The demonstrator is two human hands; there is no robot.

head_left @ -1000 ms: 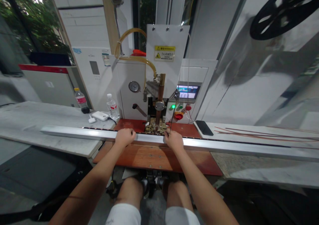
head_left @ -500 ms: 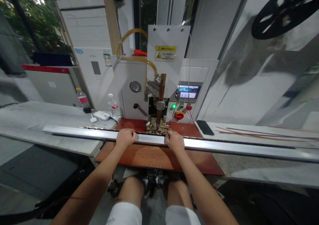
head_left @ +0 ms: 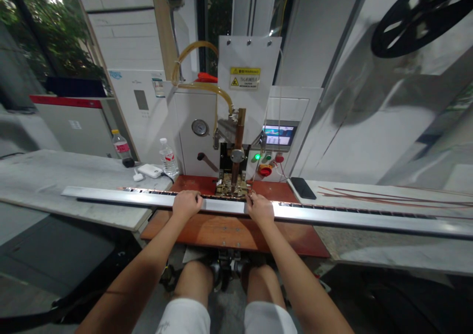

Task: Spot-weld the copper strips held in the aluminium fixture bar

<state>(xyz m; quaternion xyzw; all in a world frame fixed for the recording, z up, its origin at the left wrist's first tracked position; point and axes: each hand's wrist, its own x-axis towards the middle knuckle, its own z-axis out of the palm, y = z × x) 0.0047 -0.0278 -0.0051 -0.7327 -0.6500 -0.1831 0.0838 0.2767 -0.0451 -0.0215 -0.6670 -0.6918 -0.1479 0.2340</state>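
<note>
A long aluminium rail lies crosswise on the bench in front of a white spot-welding machine. My left hand grips the rail with curled fingers just left of the copper electrode. My right hand is closed on the rail to the right of the electrode, its fingertips pinched at a thin copper strip that runs along the rail's far edge. The electrode tip sits down on the strip between my hands.
Two water bottles and a white power bank stand left of the machine. A black phone and loose copper strips lie on the right. A brown work plate sits under the rail. My knees are below.
A thin dark rod that stood up from my right hand a second ago is no longer raised. Both hands stay on the rail; the view shifted slightly.
</note>
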